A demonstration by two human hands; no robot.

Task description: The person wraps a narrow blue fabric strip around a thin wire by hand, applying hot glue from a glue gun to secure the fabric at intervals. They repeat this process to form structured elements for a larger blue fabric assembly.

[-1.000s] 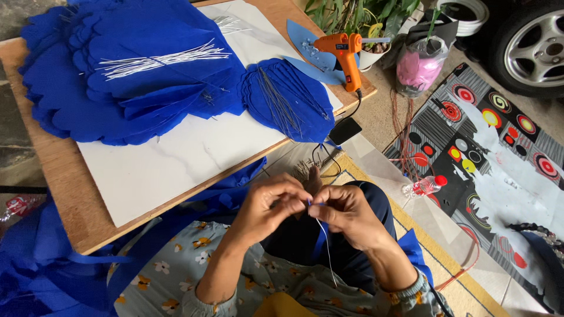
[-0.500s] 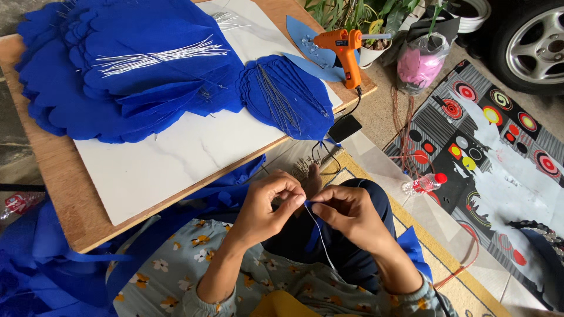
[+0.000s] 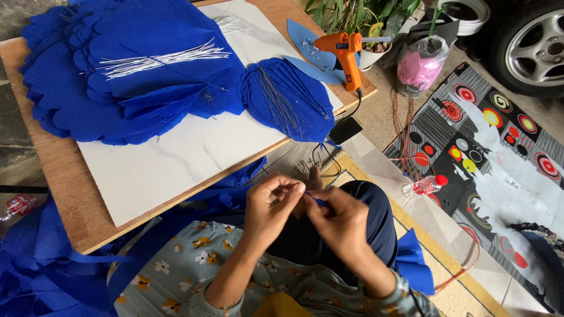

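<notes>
Both hands meet over the lap, fingertips pressed together on a thin blue strip (image 3: 318, 201): the left hand (image 3: 271, 212) pinches it between thumb and forefinger, and the right hand (image 3: 339, 222) pinches its other end. Half a second ago a pale wire or thread trailed down from the hands across the lap; now it cannot be made out, and the hands sit closer together. How the strip runs inside the fingers is hidden, and whether it wraps a wire cannot be told. Beyond the hands, on the wooden table (image 3: 56, 176), a white board (image 3: 176, 158) carries a big stack of blue petals (image 3: 117, 88) with silver wires (image 3: 158, 60) on top, a smaller blue pile (image 3: 288, 100) and an orange glue gun (image 3: 343, 50), all unmoved. The stack's top edge is cut off by the frame
</notes>
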